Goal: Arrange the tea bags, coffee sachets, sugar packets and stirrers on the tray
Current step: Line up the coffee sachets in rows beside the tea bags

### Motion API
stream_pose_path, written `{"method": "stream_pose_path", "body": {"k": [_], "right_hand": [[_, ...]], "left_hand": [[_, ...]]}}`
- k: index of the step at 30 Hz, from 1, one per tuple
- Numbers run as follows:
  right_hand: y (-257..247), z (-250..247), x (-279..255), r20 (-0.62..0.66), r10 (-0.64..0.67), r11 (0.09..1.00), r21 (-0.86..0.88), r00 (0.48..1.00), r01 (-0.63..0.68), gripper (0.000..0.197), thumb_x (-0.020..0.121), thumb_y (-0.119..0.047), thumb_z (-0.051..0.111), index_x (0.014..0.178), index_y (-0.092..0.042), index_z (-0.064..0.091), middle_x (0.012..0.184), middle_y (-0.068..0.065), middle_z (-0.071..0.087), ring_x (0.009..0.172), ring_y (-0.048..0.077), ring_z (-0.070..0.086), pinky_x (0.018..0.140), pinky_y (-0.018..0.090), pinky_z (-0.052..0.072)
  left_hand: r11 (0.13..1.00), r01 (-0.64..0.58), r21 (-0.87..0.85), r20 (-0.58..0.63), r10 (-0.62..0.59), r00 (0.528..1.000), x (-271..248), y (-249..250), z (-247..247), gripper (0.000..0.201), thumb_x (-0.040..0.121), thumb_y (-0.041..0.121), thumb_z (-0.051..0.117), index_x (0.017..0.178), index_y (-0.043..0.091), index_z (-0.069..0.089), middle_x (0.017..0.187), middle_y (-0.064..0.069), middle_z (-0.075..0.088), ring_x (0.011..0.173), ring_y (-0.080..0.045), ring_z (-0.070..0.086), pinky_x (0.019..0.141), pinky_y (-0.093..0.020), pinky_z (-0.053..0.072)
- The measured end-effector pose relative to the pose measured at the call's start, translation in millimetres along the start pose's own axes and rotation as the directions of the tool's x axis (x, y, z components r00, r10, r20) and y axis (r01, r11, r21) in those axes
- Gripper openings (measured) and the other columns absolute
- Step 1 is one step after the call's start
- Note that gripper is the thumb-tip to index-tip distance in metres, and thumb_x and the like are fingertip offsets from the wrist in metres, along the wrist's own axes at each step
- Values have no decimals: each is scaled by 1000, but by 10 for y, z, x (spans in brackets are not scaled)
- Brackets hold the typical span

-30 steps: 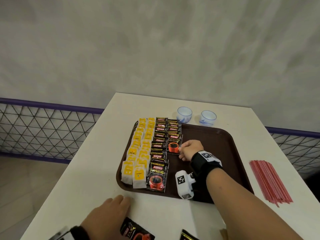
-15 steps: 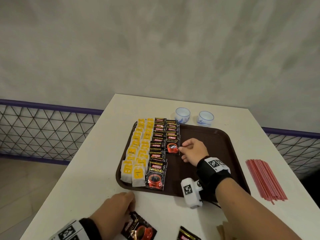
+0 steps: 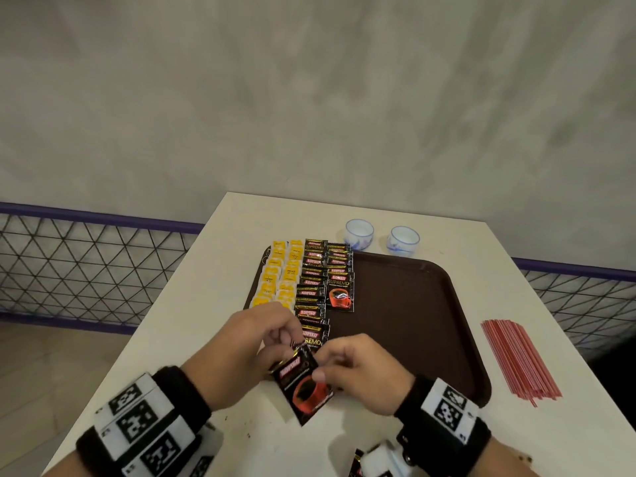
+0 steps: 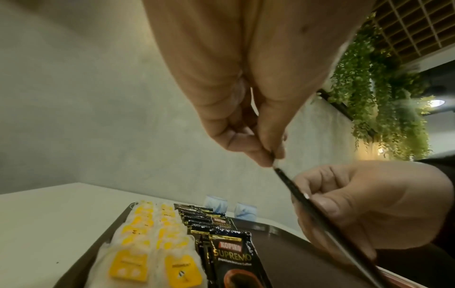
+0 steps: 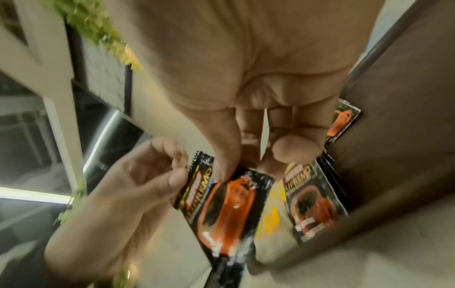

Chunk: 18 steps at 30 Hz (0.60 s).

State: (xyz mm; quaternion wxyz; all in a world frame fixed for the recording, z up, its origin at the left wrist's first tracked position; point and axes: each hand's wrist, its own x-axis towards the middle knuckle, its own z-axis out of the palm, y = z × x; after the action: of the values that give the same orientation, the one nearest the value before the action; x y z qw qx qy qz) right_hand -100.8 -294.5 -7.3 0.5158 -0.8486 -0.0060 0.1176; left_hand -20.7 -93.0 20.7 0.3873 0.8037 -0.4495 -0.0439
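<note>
A black coffee sachet (image 3: 303, 383) with a red cup printed on it hangs above the table's near edge, just in front of the brown tray (image 3: 413, 304). My left hand (image 3: 272, 335) pinches its top corner, and my right hand (image 3: 347, 366) pinches its right edge with thumb and fingers. In the left wrist view the coffee sachet (image 4: 320, 214) shows edge-on between both hands. On the tray's left side lie two columns of yellow tea bags (image 3: 278, 277) and two columns of coffee sachets (image 3: 327, 270). Red stirrers (image 3: 516, 359) lie in a bundle on the table right of the tray.
Two small blue-and-white cups (image 3: 359, 233) (image 3: 402, 239) stand behind the tray. Another coffee sachet (image 3: 356, 463) peeks out at the bottom edge under my right wrist. The table (image 3: 192, 321) ends at left over a mesh railing. The tray's right half is bare.
My left hand lifted a coffee sachet off the table near the front edge. My right hand left the second sachet column on the tray and came back to take hold of the lifted sachet.
</note>
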Motion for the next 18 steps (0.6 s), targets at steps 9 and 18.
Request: {"method": "stream_pose_path", "body": {"k": [9, 18], "right_hand": [[447, -603, 474, -519, 358, 908, 386, 776, -161, 16, 88, 1, 64, 80, -11, 60, 72, 7, 57, 55, 17, 56, 61, 32, 55], [679, -560, 897, -509, 502, 857, 402, 699, -323, 19, 85, 0, 68, 76, -13, 57, 68, 8, 60, 50, 18, 56, 64, 36, 58]], "left_hand": [[983, 177, 51, -193, -164, 967, -400, -192, -163, 13, 83, 25, 68, 82, 34, 60, 91, 12, 60, 75, -10, 60, 59, -12, 44], [834, 495, 244, 224, -546, 807, -1038, -403, -248, 16, 62, 58, 58, 78, 62, 54, 97, 21, 54, 86, 2, 56, 74, -5, 34]]}}
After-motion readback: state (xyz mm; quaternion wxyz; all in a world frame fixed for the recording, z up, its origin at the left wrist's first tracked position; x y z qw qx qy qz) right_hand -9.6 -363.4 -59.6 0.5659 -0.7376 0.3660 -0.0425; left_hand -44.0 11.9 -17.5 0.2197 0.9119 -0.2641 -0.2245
